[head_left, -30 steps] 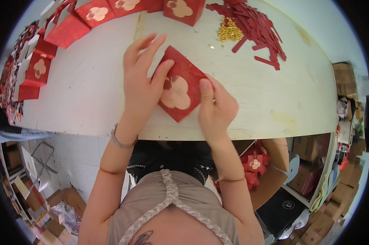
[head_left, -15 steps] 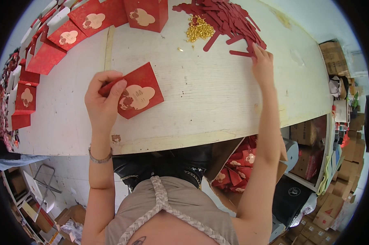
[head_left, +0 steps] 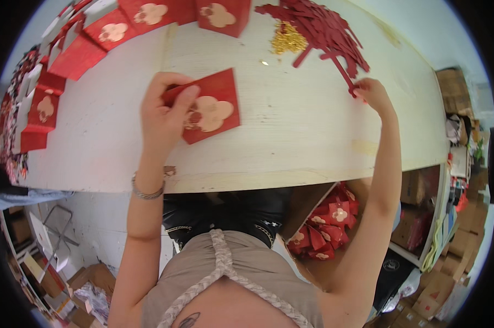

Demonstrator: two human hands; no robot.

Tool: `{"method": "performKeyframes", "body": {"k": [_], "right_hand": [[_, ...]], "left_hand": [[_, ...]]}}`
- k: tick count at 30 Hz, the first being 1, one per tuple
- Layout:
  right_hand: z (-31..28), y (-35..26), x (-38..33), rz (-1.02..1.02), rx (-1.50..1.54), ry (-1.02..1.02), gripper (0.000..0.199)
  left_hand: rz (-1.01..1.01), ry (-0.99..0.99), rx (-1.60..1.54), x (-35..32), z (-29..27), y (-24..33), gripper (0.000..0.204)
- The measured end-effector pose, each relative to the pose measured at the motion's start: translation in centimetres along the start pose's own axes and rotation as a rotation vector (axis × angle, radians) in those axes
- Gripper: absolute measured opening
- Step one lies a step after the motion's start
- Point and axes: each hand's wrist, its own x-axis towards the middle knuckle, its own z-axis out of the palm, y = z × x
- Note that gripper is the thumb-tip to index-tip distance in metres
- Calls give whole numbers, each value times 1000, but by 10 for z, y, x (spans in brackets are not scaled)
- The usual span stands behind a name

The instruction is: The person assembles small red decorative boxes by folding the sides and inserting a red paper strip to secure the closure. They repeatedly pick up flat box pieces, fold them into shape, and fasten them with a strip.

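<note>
My left hand (head_left: 168, 109) grips a red paper box (head_left: 225, 90) by its left side, thumb on the front, above the white table. A pale cloud-shaped patch with a dark red motif decorates the box. Off to the right, my right hand (head_left: 371, 95) pinches the end of a long dark red strip (head_left: 340, 68) at the near edge of a heap of similar strips (head_left: 321, 30). Beside that heap lies a small pile of gold fasteners (head_left: 288, 38), with one loose piece in front of it.
Red boxes (head_left: 113, 31) stand in a curved row along the table's far left. Below the table's front edge, an open carton (head_left: 307, 202) holds several red boxes (head_left: 326, 229). A folding stool (head_left: 56, 232) stands at lower left; stacked cartons (head_left: 449, 259) line the right.
My right hand has drawn back toward me from the heap, pulling a strip partly out. The view has shifted slightly; my left hand still holds the red box.
</note>
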Motion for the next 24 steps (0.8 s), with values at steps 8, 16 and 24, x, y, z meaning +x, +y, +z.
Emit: {"method": "performKeyframes", "body": {"k": [8, 16, 24], "right_hand": [[118, -217, -132, -686, 565, 5, 11], [149, -233, -118, -795, 541, 245, 12], [165, -171, -4, -452, -246, 441, 26]], "left_hand": [[-45, -198, -87, 3, -15, 7, 12], [-13, -99, -19, -8, -9, -2, 9], [-54, -26, -31, 0, -6, 3, 8]]}}
